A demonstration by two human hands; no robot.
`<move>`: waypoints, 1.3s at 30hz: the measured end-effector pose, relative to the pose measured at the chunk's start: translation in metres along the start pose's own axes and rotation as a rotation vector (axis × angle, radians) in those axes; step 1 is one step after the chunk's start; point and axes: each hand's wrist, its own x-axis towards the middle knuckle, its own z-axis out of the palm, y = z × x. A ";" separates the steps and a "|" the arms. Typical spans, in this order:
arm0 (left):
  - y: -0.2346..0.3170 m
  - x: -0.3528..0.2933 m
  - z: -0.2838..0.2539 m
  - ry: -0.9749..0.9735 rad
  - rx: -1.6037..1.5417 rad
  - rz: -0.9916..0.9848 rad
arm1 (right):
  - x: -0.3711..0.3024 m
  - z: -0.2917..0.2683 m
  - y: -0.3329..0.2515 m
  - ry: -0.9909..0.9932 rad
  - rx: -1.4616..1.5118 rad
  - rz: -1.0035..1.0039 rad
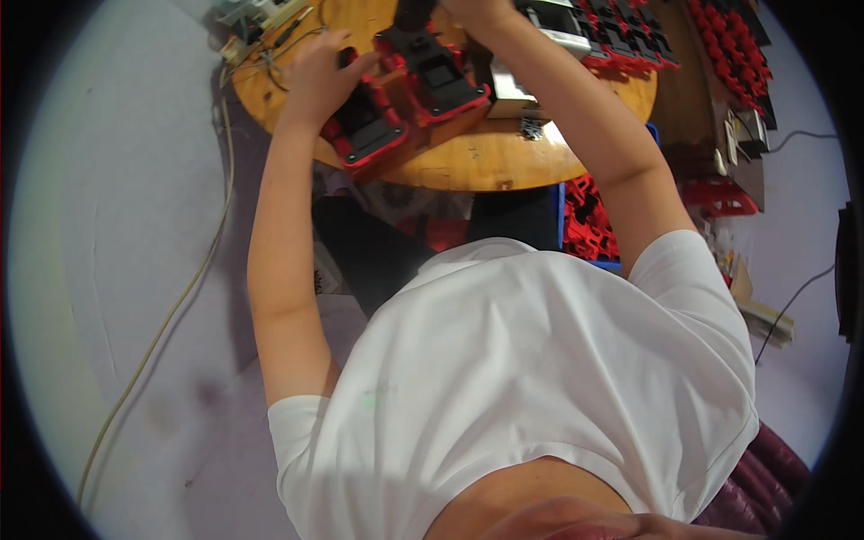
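Two red-and-black plastic housings lie side by side at the near left of a round wooden table [513,162]. Over the left housing [373,135] my left hand [326,76] is closed on its upper end, the thumb stretched across the top. The right housing [438,81] sits just beside it, with a dark rectangular recess in its face. At the upper edge of the view my right hand [481,13] is cut off, so its fingers are hidden. Close to it, a black cylindrical object [414,14] stands over the right housing; whether I grip it is not visible.
Several more red-and-black housings [625,36] stand in rows at the far right, near a white box [515,90]. Small metal pieces [532,130] lie near the table's edge. Below it, a blue crate [563,216] holds red parts. Cables [270,65] lie at the far left.
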 end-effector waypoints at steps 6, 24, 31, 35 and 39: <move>0.018 -0.023 0.009 0.036 -0.105 -0.210 | -0.023 -0.089 -0.098 0.019 -0.375 0.150; 0.011 -0.031 -0.001 -0.032 -0.187 -0.231 | -0.019 -0.071 -0.088 0.101 -0.196 0.205; 0.027 -0.039 -0.008 -0.005 -0.665 -0.516 | 0.000 0.050 0.002 0.048 0.117 -0.099; 0.025 -0.038 -0.003 -0.037 -0.577 -0.604 | -0.001 0.066 0.021 -0.009 0.026 -0.079; 0.033 -0.038 -0.012 -0.098 -0.491 -0.645 | 0.001 0.061 0.021 -0.022 0.102 0.007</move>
